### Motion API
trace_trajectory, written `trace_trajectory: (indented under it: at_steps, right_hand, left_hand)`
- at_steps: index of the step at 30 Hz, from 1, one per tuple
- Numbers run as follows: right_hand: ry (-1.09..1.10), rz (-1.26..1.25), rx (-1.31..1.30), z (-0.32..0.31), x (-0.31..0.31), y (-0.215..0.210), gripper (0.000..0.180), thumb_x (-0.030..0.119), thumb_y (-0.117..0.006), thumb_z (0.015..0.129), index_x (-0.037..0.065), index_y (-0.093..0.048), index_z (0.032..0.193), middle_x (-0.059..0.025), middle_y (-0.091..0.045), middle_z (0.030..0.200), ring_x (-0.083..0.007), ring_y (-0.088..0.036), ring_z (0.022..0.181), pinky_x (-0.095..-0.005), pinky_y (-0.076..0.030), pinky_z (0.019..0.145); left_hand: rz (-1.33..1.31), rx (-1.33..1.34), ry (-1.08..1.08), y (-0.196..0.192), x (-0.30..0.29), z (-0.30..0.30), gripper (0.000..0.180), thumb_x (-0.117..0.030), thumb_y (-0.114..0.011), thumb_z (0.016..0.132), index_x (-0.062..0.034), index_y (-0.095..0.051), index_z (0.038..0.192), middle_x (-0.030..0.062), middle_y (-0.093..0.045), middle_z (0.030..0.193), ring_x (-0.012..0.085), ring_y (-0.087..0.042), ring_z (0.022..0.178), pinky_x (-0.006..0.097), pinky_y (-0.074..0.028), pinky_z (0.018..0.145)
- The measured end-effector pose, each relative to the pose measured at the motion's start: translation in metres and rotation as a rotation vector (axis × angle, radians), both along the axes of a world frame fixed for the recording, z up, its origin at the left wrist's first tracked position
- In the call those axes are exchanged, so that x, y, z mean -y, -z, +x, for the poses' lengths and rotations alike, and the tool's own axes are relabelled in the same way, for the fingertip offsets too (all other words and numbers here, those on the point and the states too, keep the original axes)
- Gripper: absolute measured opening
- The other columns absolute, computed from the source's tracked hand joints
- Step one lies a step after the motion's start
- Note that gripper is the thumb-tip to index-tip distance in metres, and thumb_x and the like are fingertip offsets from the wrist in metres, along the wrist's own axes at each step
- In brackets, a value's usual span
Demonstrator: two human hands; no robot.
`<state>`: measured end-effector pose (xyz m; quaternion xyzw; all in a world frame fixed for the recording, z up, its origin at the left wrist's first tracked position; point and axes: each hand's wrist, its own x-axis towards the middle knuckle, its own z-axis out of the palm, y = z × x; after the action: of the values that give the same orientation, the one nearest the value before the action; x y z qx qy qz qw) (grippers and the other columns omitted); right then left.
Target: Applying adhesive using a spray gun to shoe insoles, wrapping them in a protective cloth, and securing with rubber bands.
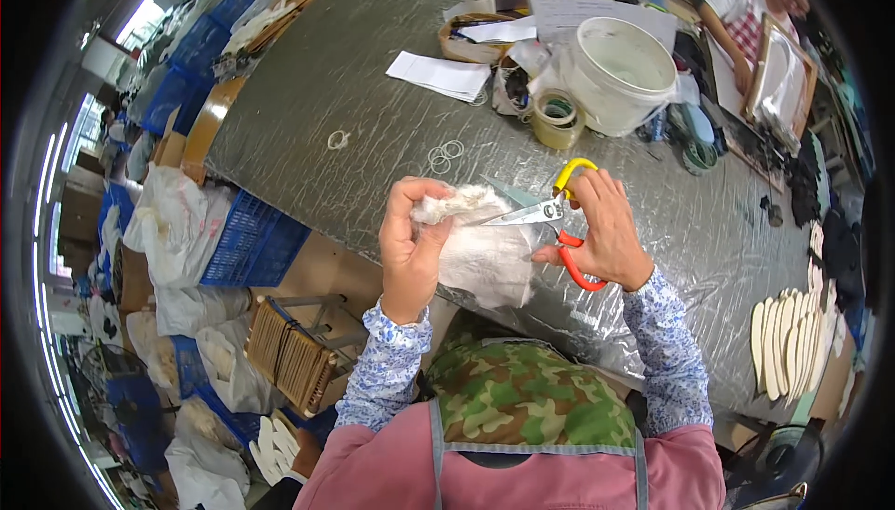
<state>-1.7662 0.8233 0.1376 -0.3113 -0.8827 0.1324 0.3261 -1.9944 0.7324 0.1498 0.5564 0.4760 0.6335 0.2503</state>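
Note:
My left hand (408, 241) grips a white fluffy piece of material (485, 249) and holds it up over the near edge of the table. My right hand (606, 230) holds a pair of scissors (550, 213) with one yellow and one red handle loop. The metal blades point left and touch the top of the white material. Both hands hover above the table covered in grey crinkled plastic sheet (354, 90).
A white bucket (620, 72), tape rolls (557, 117), papers (438, 74), a basket (471, 39) and loose rings (446, 151) lie farther back. White insole shapes (791, 342) are stacked at right. Another person (755, 16) works at the far right. Blue crates (252, 244) and bags stand on the floor at left.

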Motion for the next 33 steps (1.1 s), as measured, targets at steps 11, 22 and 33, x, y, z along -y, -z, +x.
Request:
trace_trajectory:
  at_steps: [11, 22, 33]
  right_hand:
    - [0.056, 0.153, -0.052, 0.029, 0.003, -0.016, 0.071, 0.059, -0.078, 0.058, 0.006, -0.053, 0.097, -0.0114, -0.049, 0.095, -0.0318, -0.048, 0.094, -0.0416, -0.037, 0.081]
    - [-0.092, 0.173, -0.078, 0.023, -0.007, -0.026, 0.072, 0.06, -0.078, 0.056, 0.005, -0.054, 0.095, -0.0111, -0.05, 0.095, -0.0302, -0.049, 0.093, -0.0397, -0.038, 0.078]
    - [-0.176, 0.216, -0.065, 0.022, -0.002, -0.034, 0.074, 0.063, -0.077, 0.054, 0.004, -0.054, 0.093, -0.0126, -0.051, 0.09, -0.0313, -0.051, 0.091, -0.0387, -0.041, 0.074]
  left_hand:
    - [-0.094, 0.126, 0.114, -0.022, 0.005, 0.041, 0.021, -0.001, -0.055, 0.087, -0.003, -0.05, 0.107, 0.0047, -0.055, 0.101, 0.0107, -0.052, 0.092, 0.024, -0.043, 0.083]
    - [-0.152, 0.276, 0.079, -0.026, 0.018, 0.057, 0.02, -0.003, -0.054, 0.089, -0.0034, -0.047, 0.108, 0.0021, -0.052, 0.098, 0.0068, -0.05, 0.09, 0.022, -0.044, 0.078]
    - [-0.184, 0.368, 0.078, -0.031, 0.033, 0.062, 0.02, -0.004, -0.053, 0.089, -0.0032, -0.046, 0.108, 0.0024, -0.055, 0.096, 0.0069, -0.051, 0.087, 0.023, -0.043, 0.077]
